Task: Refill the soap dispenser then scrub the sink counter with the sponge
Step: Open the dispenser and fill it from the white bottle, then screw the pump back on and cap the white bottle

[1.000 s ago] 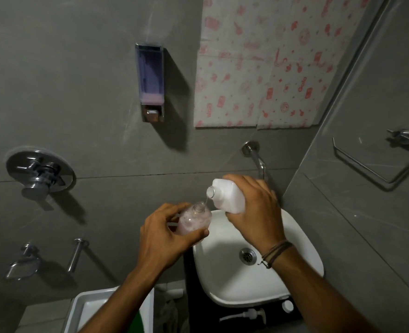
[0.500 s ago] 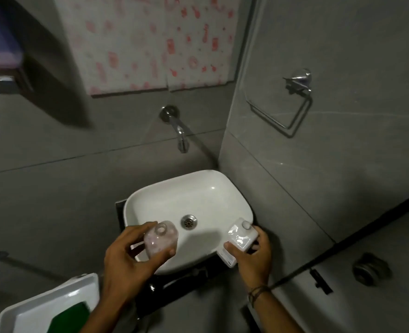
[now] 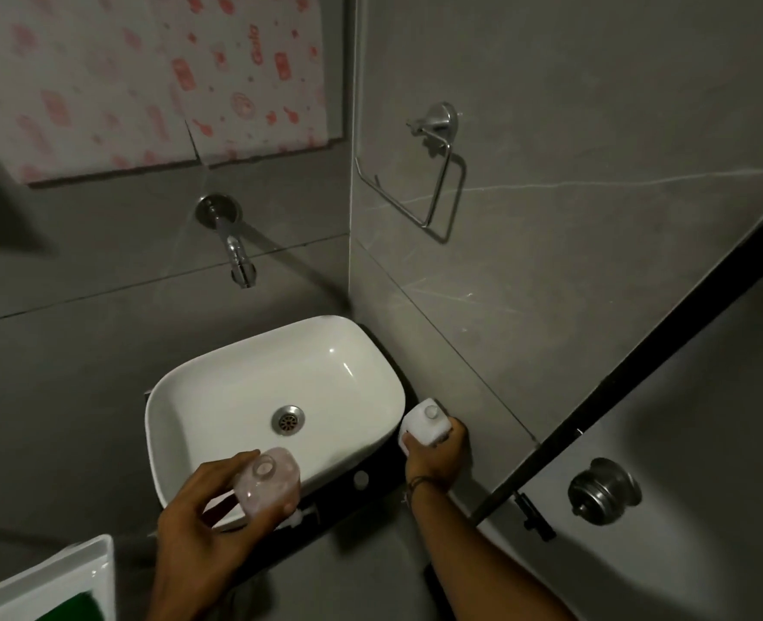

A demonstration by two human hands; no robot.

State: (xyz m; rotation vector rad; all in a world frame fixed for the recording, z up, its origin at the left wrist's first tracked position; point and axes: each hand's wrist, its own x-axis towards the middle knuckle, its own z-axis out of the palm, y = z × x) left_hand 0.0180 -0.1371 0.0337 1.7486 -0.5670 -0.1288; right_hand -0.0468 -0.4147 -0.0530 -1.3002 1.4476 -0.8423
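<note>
My left hand [image 3: 200,526] holds a small clear soap dispenser bottle [image 3: 268,486] with pinkish liquid, its neck open, above the front rim of the white basin [image 3: 218,392]. My right hand [image 3: 437,454] grips a white refill bottle [image 3: 425,424] upright, low at the basin's right side over the dark counter [image 3: 348,504]. A small white cap [image 3: 361,477] lies on the counter between my hands. The green sponge [image 3: 74,609] shows at the bottom left inside a white tray [image 3: 83,562].
A chrome wall tap [image 3: 236,253] juts out above the basin. A chrome ring holder [image 3: 433,172] hangs on the right wall. A dark-framed glass door [image 3: 639,374] with a metal knob [image 3: 603,490] stands at the right.
The pouring has stopped; my right hand has lowered the white refill bottle to the basin's right side. My left hand keeps the dispenser bottle. The view has swung right and down.
</note>
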